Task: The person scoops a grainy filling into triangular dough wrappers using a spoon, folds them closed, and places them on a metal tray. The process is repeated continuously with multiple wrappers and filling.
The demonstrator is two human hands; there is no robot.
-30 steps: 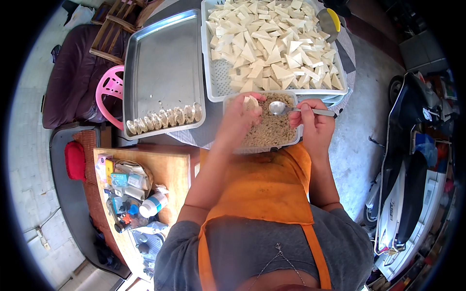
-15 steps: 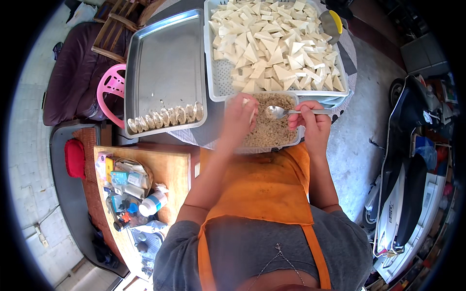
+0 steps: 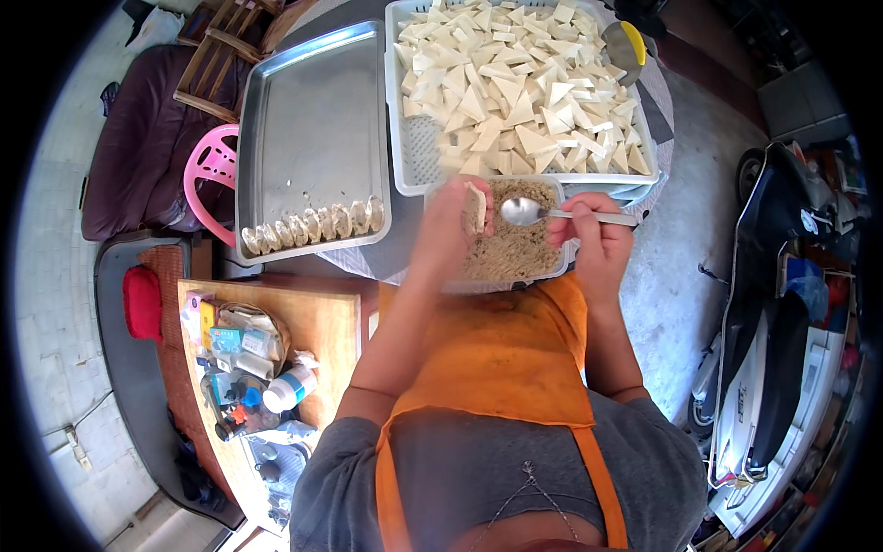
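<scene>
My left hand (image 3: 445,225) is closed around a pale tofu piece (image 3: 475,208), over the left side of a clear plastic tub (image 3: 563,267). Brownish minced filling (image 3: 511,254) fills the tub. Between fingers and thumb, my right hand (image 3: 596,232) grips a metal spoon (image 3: 526,212), its bowl above the filling and its handle pointing right. Behind the tub, a white plastic basket (image 3: 397,138) is heaped with cut tofu triangles (image 3: 515,87). On the metal tray (image 3: 313,129) to the left stands a row of stuffed tofu pieces (image 3: 313,224), along its near edge.
A round tool with a yellow edge (image 3: 635,41) leans at the basket's right corner. Left of me, a wooden table (image 3: 326,317) carries a white bottle (image 3: 288,388) and packages. A pink chair (image 3: 212,166) stands beside the tray; a scooter (image 3: 768,331) is at right.
The spoon has shifted slightly in my right hand's grip above the filling, its bowl now facing up more plainly. More of the tofu piece shows in my left hand.
</scene>
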